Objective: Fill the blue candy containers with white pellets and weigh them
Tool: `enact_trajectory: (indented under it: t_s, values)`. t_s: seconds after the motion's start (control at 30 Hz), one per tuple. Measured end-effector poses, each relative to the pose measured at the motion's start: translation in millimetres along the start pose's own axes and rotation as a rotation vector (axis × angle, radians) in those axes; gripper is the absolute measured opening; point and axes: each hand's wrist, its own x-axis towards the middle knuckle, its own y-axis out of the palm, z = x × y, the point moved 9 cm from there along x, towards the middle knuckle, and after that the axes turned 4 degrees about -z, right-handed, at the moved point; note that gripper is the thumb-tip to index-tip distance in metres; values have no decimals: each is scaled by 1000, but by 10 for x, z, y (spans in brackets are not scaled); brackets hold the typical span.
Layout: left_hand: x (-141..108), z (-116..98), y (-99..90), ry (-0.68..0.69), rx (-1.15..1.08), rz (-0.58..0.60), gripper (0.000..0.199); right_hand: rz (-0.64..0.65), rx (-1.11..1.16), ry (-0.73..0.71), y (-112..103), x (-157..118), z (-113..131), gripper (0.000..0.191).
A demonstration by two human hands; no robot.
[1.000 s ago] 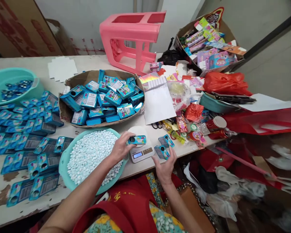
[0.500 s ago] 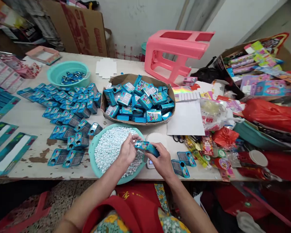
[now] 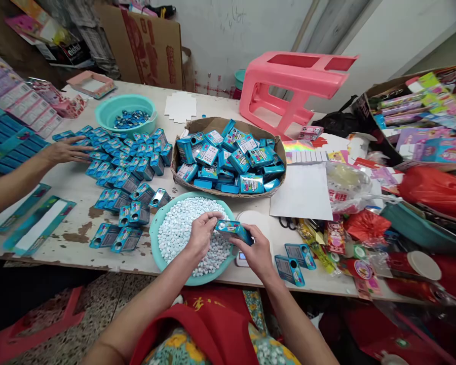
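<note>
My right hand [image 3: 259, 251] grips a small blue candy tin [image 3: 231, 229], tilted over the right side of a turquoise basin. My left hand [image 3: 204, 234] is closed, its bent fingers at the tin's left end; whatever they hold is hidden. White candies [image 3: 186, 228] fill the basin [image 3: 154, 242] below both hands. Partly behind my right hand is a white scale [image 3: 241, 259]. Two blue tins [image 3: 291, 269] stand to its right, with round openings showing. Behind the basin, a cut-down cardboard box [image 3: 228, 194] holds a heap of blue tins [image 3: 228, 157].
A co-worker's hand [image 3: 66, 151] reaches in from the left over rows of blue tins [image 3: 125, 162]. Behind them stands a turquoise bowl [image 3: 102, 114] of small blue pieces. A pink stool [image 3: 296, 76] lies at the back. Bags and wrappers [image 3: 349, 203] clutter the right.
A co-worker's hand has come in from the left onto the tin rows. The view has shifted slightly left. My hands still have the tin over the basin; its tilt has changed little.
</note>
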Motion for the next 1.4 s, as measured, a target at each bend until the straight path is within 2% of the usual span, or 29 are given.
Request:
enact_trajectory:
  t_s: [0.07,0.13,0.2,0.27,0.33,0.37,0.4,0.43,0.5,0.6,0.63,0.67,0.77,0.83,0.9,0.97,1.03,1.1,1.17,1.27,1.33,1.4]
  values:
    - [34,-167,-120,122,243,-1,24,-19,124,84,-38,-37,-132,34]
    - [0,-388,-144,252,546,55,36,-71,231,167,-66,-70,-271,38]
    - [-121,-593,-23,363,759,193,56,-114,264,186,-29,-75,-313,40]
    - [-308,-760,193,456,852,381,64,-73,260,130,117,-46,-201,38]
    - [-456,-890,358,517,907,523,54,0,266,51,261,-15,-14,39]
    - [-463,-971,359,540,930,515,46,1,262,20,265,-6,63,43]
    - [-417,-1072,294,561,956,450,39,-30,241,-2,206,-6,107,49]
    - [-326,-1194,160,584,986,333,36,-89,200,-17,84,-20,111,55]
    - [-78,-1490,-273,639,1060,-9,39,-260,64,-26,-307,-115,-6,63]
    - [327,-1854,-990,684,1204,-501,49,-520,-225,-5,-991,-451,-390,58]
    - [484,-1909,-1175,676,1259,-609,53,-580,-317,13,-1176,-595,-543,59]
    - [664,-1922,-1319,656,1311,-669,56,-634,-399,31,-1331,-745,-692,62]
    - [1262,-1748,-1600,532,1443,-678,60,-704,-600,118,-1557,-1109,-1120,78]
    - [1615,-1533,-1700,429,1542,-598,57,-699,-660,213,-1568,-1235,-1409,87]
    - [1824,-1351,-1777,338,1640,-540,49,-683,-618,309,-1538,-1285,-1685,90]
    - [1825,-1274,-1814,306,1675,-549,45,-670,-491,389,-1507,-1301,-1916,82]
    - [1609,-1288,-1729,401,1626,-602,44,-658,-371,447,-1494,-1304,-2051,70]
    - [1256,-1250,-1470,582,1516,-586,42,-647,-318,483,-1508,-1289,-2057,61]
    - [927,-1010,-1057,703,1377,-365,39,-656,-290,496,-1541,-1244,-1924,58]
    - [578,-346,-355,642,1360,152,39,-646,-203,411,-1495,-1038,-1474,55]
    - [430,-40,-84,589,1448,299,46,-546,-144,314,-1315,-801,-1102,51]
    - [380,67,12,565,1533,297,50,-457,-73,274,-1084,-583,-808,47]
